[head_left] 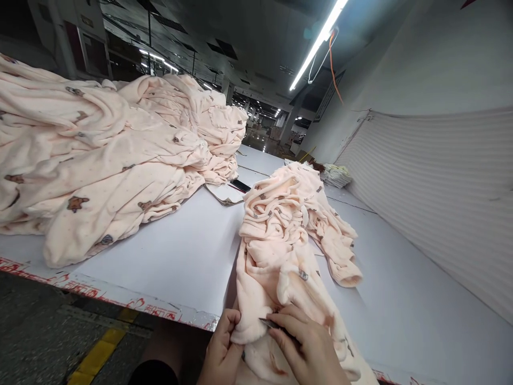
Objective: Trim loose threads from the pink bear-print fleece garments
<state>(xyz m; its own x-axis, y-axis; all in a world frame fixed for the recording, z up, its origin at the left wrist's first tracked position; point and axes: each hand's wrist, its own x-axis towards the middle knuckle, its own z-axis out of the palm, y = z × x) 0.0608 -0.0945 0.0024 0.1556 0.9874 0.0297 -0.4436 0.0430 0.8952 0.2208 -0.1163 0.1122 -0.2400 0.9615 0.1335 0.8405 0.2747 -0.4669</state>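
Observation:
A pale peach fleece garment [276,240] with small printed animal figures lies bunched along the table in front of me and hangs toward me over the near edge. My left hand [224,347] pinches a folded edge of it between thumb and fingers. In my right hand [308,342] are small dark thread snips [267,323], their pointed tips aimed left at the fabric beside the pinched edge. Most of that tool is hidden by the fingers. One sleeve [340,262] of the garment is spread to the right on the tabletop.
A large heap of the same fleece [120,149] covers the left of the white table [160,256]. Beyond it lie a notepad [226,193] and a dark phone [240,185]. Folded cloths [335,175] sit at the back right, beside a pale hanging sheet [433,182].

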